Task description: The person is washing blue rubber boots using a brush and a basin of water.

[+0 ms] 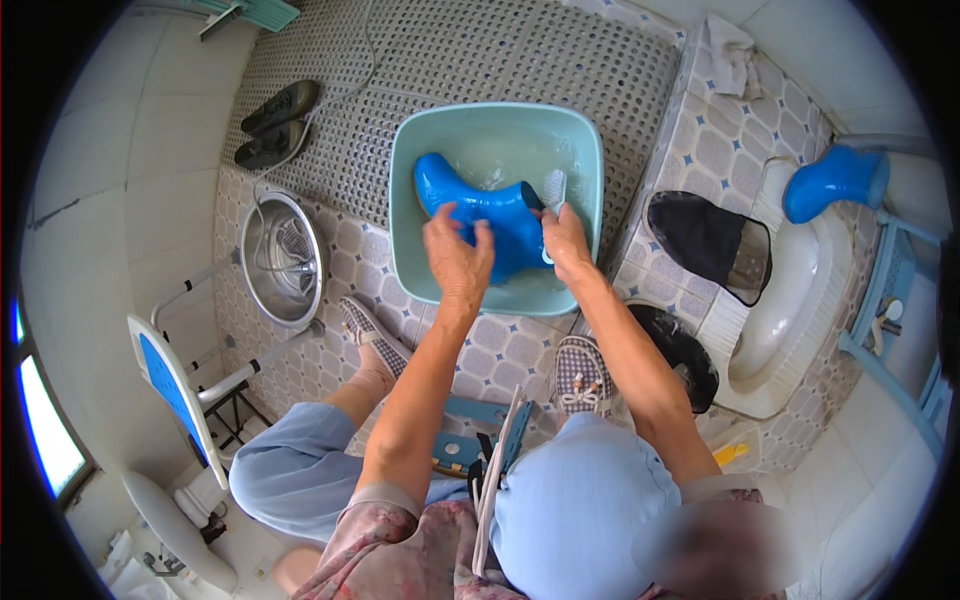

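A glossy blue rubber boot (515, 225) lies on its side in a pale green plastic basin (397, 240) with some water in it. The boot's toe points to the far left, and its dark opening is beside my right hand. My right hand (566, 242) is closed around a pale scrub brush (555, 186), bristle end up and the tip of the handle showing below my fingers. Over the near side of the boot, my left hand (458, 250) has its fingers apart and grips nothing. Whether its fingertips touch the boot is unclear.
A second blue boot (832, 184) rests beside the squat toilet (790, 300). Two black shoe-like items (700, 235) lie right of the basin. To the left stand a metal bowl (284, 305) with a shower head and hose, dark shoes (280, 108), and a blue-seated chair (170, 380).
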Motion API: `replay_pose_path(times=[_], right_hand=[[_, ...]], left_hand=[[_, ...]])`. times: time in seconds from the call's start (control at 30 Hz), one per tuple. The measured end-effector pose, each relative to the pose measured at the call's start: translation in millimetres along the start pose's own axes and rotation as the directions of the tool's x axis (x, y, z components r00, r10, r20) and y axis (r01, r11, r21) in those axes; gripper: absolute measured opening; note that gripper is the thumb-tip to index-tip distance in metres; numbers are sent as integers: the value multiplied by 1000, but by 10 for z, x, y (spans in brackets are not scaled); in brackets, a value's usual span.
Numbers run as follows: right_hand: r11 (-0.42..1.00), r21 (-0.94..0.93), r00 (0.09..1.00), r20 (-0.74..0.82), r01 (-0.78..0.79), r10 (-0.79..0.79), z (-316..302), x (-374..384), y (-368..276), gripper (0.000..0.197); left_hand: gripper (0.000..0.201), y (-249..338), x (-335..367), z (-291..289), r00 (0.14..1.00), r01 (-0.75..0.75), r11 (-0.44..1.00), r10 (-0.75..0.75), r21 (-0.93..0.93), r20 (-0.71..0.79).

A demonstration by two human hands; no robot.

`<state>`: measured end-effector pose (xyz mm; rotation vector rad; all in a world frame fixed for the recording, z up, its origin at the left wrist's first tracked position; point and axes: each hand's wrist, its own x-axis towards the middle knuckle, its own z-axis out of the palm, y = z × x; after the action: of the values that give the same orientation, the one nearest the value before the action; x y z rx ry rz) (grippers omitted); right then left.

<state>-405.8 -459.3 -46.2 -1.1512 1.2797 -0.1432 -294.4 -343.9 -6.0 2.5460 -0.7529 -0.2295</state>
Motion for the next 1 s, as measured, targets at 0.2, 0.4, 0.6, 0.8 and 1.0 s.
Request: replay_pose_path(times=[0.2, 0.4, 0.6, 0.8, 1.0], right_hand=[[912, 403, 935, 347, -76, -76, 52, -237, -93, 43], [962, -140, 956, 213, 235, -202, -203, -39, -304, 33], [553, -686, 813, 99, 474, -574, -104, 407, -71, 30], [763, -540, 932, 144, 355, -332, -296, -158, -413, 18], [729, -543, 903, 337, 417, -265, -600, -744, -388, 16]], left_hand=[[57, 351, -59, -121, 953, 236, 957, -194, -168, 232], [34, 16, 179, -162, 960, 79, 991, -47, -105, 275], [33, 39, 138, -30, 951, 98, 993, -74, -64, 301], [37, 64, 124, -56, 958, 51, 998, -40, -32, 283], [41, 303, 131, -87, 962, 14, 998, -28, 54, 273]])
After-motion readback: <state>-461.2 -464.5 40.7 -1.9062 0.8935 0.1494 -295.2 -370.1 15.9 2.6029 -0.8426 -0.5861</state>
